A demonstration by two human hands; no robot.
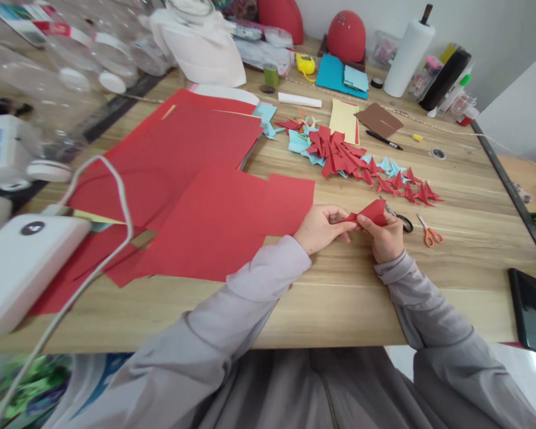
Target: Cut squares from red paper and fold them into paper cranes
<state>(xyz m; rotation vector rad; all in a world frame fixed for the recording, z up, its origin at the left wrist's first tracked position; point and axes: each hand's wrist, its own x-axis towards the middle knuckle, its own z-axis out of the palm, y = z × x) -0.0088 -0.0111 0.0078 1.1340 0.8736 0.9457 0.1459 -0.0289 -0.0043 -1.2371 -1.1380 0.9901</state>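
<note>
Over wooden table (451,196), folded red paper (371,211) pinched from both sides: left hand (320,229) and right hand (386,238) closed on it, orange scissors (429,233) near.

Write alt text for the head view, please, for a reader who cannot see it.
The left hand and right hand pinch a folded red paper above a wooden table. Red sheets lie left; folded red and blue shapes and scissors lie beyond.

sheets (205,196) left of folded piece (371,211), scissors (430,234) right
</note>
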